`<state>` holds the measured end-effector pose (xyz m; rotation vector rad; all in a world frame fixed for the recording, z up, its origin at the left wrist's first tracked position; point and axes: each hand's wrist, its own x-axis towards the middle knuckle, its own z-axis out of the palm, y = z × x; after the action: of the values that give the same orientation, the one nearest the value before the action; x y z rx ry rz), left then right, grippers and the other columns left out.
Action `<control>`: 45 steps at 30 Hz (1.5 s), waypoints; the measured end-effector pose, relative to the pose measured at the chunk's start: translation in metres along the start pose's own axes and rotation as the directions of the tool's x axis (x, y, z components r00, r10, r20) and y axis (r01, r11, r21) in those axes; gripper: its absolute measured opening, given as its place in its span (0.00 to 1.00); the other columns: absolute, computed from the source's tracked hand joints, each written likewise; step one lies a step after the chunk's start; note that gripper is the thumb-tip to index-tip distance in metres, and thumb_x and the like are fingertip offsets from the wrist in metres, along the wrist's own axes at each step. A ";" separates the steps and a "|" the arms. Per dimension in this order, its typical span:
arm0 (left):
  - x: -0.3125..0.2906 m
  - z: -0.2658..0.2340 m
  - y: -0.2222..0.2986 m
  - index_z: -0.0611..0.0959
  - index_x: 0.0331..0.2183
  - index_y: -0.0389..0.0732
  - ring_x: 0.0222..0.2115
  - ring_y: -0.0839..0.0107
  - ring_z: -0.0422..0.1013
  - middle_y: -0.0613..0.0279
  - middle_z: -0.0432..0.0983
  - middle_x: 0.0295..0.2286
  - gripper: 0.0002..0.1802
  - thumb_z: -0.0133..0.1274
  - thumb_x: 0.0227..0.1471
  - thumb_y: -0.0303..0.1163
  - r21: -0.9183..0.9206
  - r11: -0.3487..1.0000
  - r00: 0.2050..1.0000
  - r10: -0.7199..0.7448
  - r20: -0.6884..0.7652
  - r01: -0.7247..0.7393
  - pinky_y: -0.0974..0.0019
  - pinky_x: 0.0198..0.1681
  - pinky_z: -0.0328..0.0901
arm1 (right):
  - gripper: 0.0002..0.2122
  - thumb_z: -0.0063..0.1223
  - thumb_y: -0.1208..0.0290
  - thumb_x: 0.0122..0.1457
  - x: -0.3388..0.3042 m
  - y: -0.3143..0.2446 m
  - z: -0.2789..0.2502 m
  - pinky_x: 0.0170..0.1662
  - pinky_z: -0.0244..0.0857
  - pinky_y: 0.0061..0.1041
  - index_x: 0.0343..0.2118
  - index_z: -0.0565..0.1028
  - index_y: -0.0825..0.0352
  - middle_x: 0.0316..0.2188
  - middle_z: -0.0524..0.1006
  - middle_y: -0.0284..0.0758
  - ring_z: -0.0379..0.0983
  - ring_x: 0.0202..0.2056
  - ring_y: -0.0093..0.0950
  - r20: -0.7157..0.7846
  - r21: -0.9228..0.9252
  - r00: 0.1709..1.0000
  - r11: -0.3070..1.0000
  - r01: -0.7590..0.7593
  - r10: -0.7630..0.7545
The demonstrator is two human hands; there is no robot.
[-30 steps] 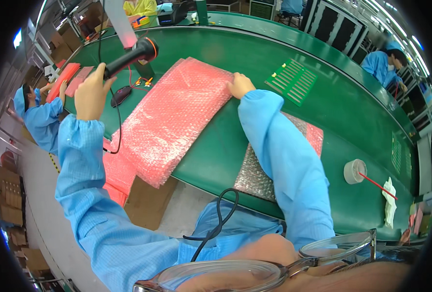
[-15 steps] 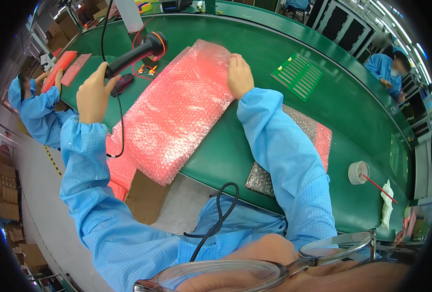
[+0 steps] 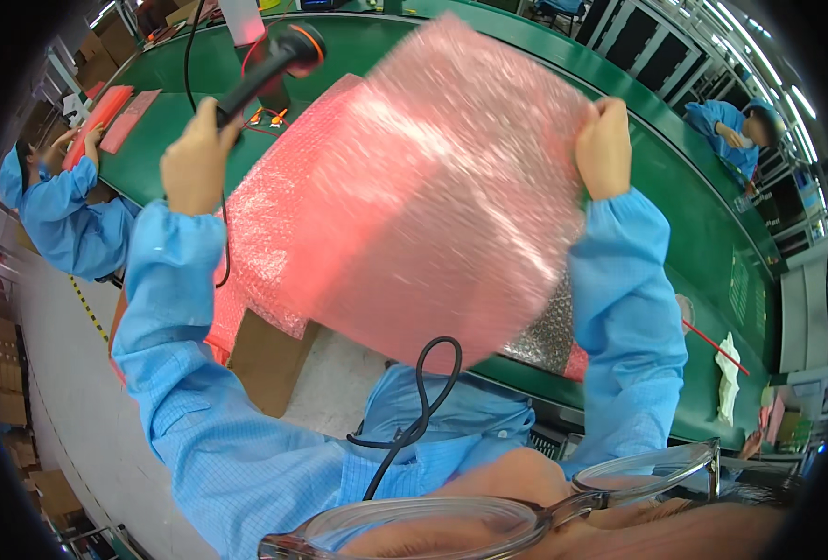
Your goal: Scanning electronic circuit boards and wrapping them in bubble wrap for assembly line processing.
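My left hand [image 3: 193, 166] is wrapped round the handle of a black barcode scanner [image 3: 263, 82], raised over the left part of the bench with its head to the upper right. Pinched at the right edge by my right hand [image 3: 604, 149], a pink bubble-wrap bag [image 3: 461, 201] is lifted and tilted, blurred by motion. Beneath its left side lies more pink bubble wrap [image 3: 269, 229]. A silvery bubble-wrap packet [image 3: 552, 322] with a pink end lies on the bench, partly covered by the raised bag and my right forearm.
The green bench [image 3: 157, 154] curves round me. An open cardboard box [image 3: 269, 364] stands below its front edge. At right lie a red stick [image 3: 717, 347] and a white tissue [image 3: 729, 387]. A black cable [image 3: 419, 420] loops before me. Co-workers sit left [image 3: 69, 224] and right [image 3: 731, 140].
My right hand has moved right and lifted the bubble-wrap bag off the pink wrap below, swinging it rightward over the silvery packet. The scanner in my left hand has shifted slightly.
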<state>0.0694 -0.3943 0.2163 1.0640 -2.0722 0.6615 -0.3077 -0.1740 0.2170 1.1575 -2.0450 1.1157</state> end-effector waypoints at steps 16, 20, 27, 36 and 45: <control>-0.093 0.079 0.040 0.61 0.47 0.38 0.26 0.40 0.69 0.36 0.72 0.28 0.23 0.44 0.53 0.39 -0.310 0.948 0.752 0.149 0.642 0.076 0.46 0.27 0.62 | 0.21 0.45 0.52 0.54 -0.012 0.104 0.112 0.40 0.66 0.39 0.36 0.74 0.70 0.34 0.75 0.49 0.72 0.37 0.45 0.639 -0.249 0.761 0.966 0.065 0.113; -0.077 0.056 0.070 0.60 0.48 0.35 0.27 0.40 0.69 0.34 0.71 0.27 0.24 0.45 0.53 0.38 -0.216 0.964 0.614 0.076 0.786 0.157 0.45 0.27 0.61 | 0.25 0.39 0.47 0.55 0.006 0.089 0.187 0.38 0.67 0.38 0.37 0.75 0.68 0.35 0.76 0.43 0.73 0.37 0.42 0.621 -0.302 0.736 0.949 -0.091 0.268; -0.100 0.087 0.025 0.70 0.39 0.34 0.14 0.52 0.67 0.48 0.72 0.17 0.19 0.41 0.56 0.43 -0.511 0.817 0.819 0.085 0.568 0.269 0.55 0.17 0.61 | 0.27 0.37 0.44 0.55 0.018 0.080 0.259 0.31 0.69 0.34 0.34 0.77 0.66 0.37 0.76 0.40 0.74 0.38 0.33 0.458 -0.561 0.757 0.812 -0.160 0.465; -0.090 0.069 0.010 0.71 0.25 0.44 0.08 0.85 0.50 0.76 0.55 0.10 0.18 0.38 0.58 0.46 -0.218 0.425 0.235 0.012 0.972 0.879 0.77 0.09 0.45 | 0.11 0.48 0.68 0.49 0.034 0.070 0.278 0.36 0.69 0.32 0.35 0.79 0.60 0.36 0.77 0.36 0.74 0.40 0.31 0.671 -0.511 0.615 0.859 -0.021 0.414; -0.091 0.080 0.019 0.68 0.13 0.46 0.09 0.83 0.51 0.75 0.56 0.09 0.25 0.39 0.58 0.46 -0.318 0.352 0.321 0.052 0.946 0.880 0.74 0.12 0.45 | 0.08 0.49 0.70 0.46 0.043 0.092 0.194 0.28 0.70 0.34 0.26 0.80 0.60 0.29 0.79 0.36 0.76 0.32 0.32 0.825 -0.468 0.554 0.690 0.552 0.116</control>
<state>0.0632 -0.3967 0.0938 1.4089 -2.0324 -1.5366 -0.4188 -0.3314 0.1130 1.5941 -2.4486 -0.5352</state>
